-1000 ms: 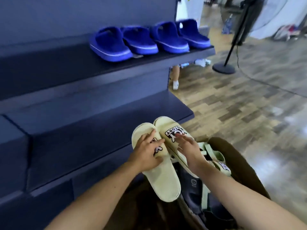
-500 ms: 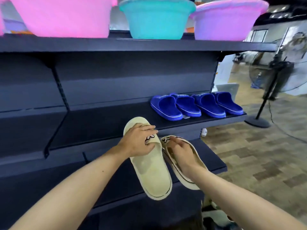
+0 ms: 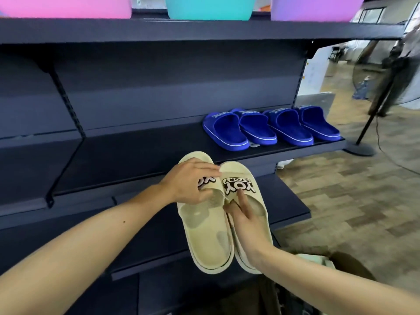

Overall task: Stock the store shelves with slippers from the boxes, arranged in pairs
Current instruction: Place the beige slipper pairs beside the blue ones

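view: head
left hand (image 3: 191, 181): grip curled over the strap of left cream slipper (image 3: 205, 230), holding it
right hand (image 3: 248, 226): grip holding right cream slipper (image 3: 237, 176), index finger on the logo strap
both cream slippers: side by side, touching, toes toward middle shelf (image 3: 136, 155), in the air just before its front edge
blue slippers (image 3: 270, 129): four in a row, right end of middle shelf
basins (image 3: 208, 7): pink, teal, purple, one shelf above middle shelf

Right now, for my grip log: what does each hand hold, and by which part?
Left hand grips the left cream slipper across its strap. Right hand holds the right cream slipper at its inner side, one finger on the strap.
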A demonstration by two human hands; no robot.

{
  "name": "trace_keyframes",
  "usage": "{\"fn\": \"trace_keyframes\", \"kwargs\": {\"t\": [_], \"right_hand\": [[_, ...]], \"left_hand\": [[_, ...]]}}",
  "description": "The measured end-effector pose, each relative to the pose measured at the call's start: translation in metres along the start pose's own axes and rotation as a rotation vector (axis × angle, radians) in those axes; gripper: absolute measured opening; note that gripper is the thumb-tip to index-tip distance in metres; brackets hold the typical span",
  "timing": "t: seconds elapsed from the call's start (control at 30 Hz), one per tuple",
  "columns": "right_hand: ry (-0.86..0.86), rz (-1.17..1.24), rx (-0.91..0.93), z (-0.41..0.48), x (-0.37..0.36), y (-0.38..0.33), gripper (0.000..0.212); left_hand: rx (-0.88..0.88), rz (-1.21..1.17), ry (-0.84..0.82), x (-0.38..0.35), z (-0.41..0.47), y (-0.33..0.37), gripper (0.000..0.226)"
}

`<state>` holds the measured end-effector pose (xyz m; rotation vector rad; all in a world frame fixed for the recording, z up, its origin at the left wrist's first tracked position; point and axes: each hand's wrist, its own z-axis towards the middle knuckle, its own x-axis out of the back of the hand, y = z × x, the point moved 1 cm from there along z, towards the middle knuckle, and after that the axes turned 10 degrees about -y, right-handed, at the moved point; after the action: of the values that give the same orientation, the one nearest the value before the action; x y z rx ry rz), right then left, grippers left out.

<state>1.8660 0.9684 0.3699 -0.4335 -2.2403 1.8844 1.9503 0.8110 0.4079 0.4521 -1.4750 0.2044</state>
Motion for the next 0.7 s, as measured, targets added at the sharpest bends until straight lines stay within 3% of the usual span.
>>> {"fn": "trace_keyframes", "kwargs": {"t": [0.27,0.5,0.7], "right_hand": [[-0.045,-0.187,0.099,0.0,0.022,-0.024,0.094],[-0.129,-0.231,0.179,0.029,0.024,-0.043,0.092],[-0.259,-0.426,0.292,0.082,0.018,-0.068,0.068]], "left_hand": [[-0.134,-0.013,0.017,-0.004,0.015,0.008,0.064],[-0.095,-0.043,0.096,0.028,0.027,-0.011,0.064],[0.055,0.044,0.117,0.051,0.033,-0.05,0.064]]}}
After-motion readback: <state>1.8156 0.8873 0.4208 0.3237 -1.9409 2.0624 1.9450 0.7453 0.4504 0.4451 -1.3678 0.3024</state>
